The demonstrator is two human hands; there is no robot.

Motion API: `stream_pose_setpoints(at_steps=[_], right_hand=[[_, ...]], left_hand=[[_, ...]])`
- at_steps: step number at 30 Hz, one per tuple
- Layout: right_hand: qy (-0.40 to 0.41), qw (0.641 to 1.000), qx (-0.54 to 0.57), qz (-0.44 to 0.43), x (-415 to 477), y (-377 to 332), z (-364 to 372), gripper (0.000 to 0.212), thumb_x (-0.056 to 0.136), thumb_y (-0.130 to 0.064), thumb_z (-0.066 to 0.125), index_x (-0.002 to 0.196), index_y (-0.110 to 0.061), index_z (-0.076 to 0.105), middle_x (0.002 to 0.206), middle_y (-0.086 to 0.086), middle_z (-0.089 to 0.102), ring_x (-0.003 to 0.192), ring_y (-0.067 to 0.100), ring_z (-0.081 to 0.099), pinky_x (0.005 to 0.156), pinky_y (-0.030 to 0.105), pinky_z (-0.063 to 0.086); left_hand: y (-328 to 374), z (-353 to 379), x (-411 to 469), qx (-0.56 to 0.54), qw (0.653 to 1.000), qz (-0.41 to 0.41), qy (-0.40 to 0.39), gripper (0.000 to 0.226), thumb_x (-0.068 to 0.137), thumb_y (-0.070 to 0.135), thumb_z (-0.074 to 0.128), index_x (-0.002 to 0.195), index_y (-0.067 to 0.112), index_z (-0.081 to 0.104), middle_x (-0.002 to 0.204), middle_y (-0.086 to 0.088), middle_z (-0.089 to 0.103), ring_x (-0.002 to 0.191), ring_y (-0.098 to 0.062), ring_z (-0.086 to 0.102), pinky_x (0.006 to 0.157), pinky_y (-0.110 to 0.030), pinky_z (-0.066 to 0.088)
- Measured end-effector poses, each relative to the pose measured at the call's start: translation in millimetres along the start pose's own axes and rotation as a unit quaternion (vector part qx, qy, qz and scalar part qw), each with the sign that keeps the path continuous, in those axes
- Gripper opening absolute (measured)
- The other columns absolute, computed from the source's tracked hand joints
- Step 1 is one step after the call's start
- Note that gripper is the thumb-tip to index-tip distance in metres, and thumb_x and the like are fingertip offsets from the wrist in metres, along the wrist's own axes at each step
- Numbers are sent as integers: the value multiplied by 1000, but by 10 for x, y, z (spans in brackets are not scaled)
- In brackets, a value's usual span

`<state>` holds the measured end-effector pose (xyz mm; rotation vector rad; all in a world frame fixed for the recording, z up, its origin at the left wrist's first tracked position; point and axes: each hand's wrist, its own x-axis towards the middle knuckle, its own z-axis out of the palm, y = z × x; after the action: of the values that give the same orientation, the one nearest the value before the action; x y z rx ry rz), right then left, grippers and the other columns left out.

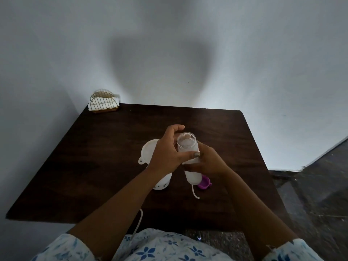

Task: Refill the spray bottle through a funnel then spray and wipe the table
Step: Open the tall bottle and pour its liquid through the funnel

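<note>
Dark wood forms the table (105, 147), which stands against a pale grey-blue wall. Over its middle both hands hold a frosted bottle (187, 147), tilted with its uncapped wide mouth up and away from the person. Its inside looks pale and cloudy, and a fill level cannot be made out. The left hand (167, 147) lays its thumb across the bottle's upper body, fingers curled over near the rim. The right hand (207, 162) wraps the lower body. A white cord (194, 193) dangles from the bottle's base.

Just left, a white funnel (148, 151) sits above a white printed bottle (162, 182), their joint hidden by the left wrist. A purple cap (204, 184) lies beside the right wrist. At the far left corner stands a gold wire holder (103, 102) with white napkins.
</note>
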<state>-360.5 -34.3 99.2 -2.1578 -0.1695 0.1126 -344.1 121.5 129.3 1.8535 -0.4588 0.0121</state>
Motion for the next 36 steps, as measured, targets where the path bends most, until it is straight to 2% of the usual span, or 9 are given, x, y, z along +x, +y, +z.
stream_pose_setpoints(at_steps=[2,5,9,12,14,16,21,25,36], right_hand=[[12,1000,-13,-1,8,-29,17,60,67,-23,80,120,-22,51,112,-6,64,101,9,60,83,24,47],[48,996,-70,7,43,-79,27,62,67,-23,80,120,-21,49,112,-4,63,99,10,58,81,21,44],[86,981,-173,16,108,-105,2,64,69,-25,78,124,-24,45,117,1,59,109,19,52,87,34,45],[89,965,-247,15,170,-148,-18,65,73,-27,75,129,-26,42,121,4,56,116,22,46,94,41,42],[87,953,-290,10,223,-172,-29,67,74,-29,74,132,-26,40,123,4,55,117,23,46,97,41,40],[83,944,-318,5,257,-187,-36,67,75,-29,72,134,-26,38,124,4,54,117,23,45,98,41,38],[82,925,-371,-12,297,-205,2,64,78,-28,69,134,-25,39,127,4,52,119,24,43,102,42,34],[79,918,-387,-22,323,-189,18,65,77,-25,71,133,-24,40,127,5,52,120,25,42,103,43,33],[116,882,-451,-69,436,-167,19,67,68,-30,80,126,-23,48,122,10,55,117,30,46,103,47,33]], left_hand=[[-4,-88,-1,-3,999,-8,-31,97,47,49,83,127,21,36,117,7,57,111,-8,56,93,-23,47],[-70,-314,-1,55,998,-23,-19,100,50,58,78,131,23,33,131,9,46,121,-3,41,97,-20,34],[-354,-621,-40,183,976,-118,-3,106,56,45,82,140,18,23,146,-6,31,129,-19,35,101,-33,34],[-525,-674,-112,161,963,-212,-44,130,46,50,84,145,24,4,151,-10,22,134,-26,31,107,-47,33],[-584,-649,-139,154,962,-219,-59,136,44,53,84,144,28,-4,153,-8,17,136,-27,27,109,-49,30],[-608,-609,-136,161,964,-202,-62,131,48,52,83,145,29,-2,153,-6,16,136,-25,26,108,-47,30],[-620,-551,-140,175,970,-161,-53,107,60,44,81,144,24,17,143,-3,36,126,-22,39,96,-33,38],[-627,-572,-159,150,975,-157,-39,99,61,39,83,140,28,24,134,-1,45,115,-17,47,86,-28,41],[-585,-607,-176,133,978,-159,-29,90,59,36,84,133,30,34,114,12,44,106,-9,45,83,-26,42]])
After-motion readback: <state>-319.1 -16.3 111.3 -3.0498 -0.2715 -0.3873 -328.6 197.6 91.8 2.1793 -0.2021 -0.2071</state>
